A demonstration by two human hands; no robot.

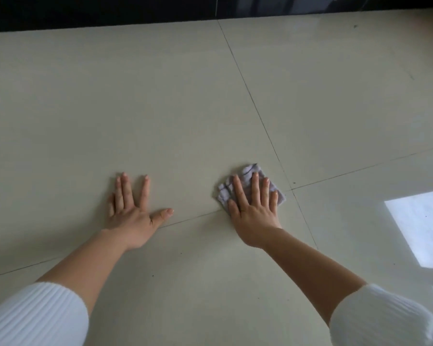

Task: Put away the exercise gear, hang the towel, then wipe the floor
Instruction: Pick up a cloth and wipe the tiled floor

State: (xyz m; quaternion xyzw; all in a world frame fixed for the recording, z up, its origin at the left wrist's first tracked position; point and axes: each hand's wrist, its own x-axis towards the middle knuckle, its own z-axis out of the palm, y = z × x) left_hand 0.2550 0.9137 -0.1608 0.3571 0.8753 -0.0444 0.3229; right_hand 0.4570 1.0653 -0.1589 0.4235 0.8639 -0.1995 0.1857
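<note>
Sleeves (35,315) — hands (133,218) (255,218) press cloth (246,172), floor (160,108).

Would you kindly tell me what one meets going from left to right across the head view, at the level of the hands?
left hand flat on the floor → right hand pressing the cloth → crossing of tile joints → bright reflection

The floor (160,108) is seen as smooth, glossy tile w/ thin dark grout lines (250,96), the rag (248,170) as soft matt cloth, the sleeves (35,318) as ribbed knit.
</note>
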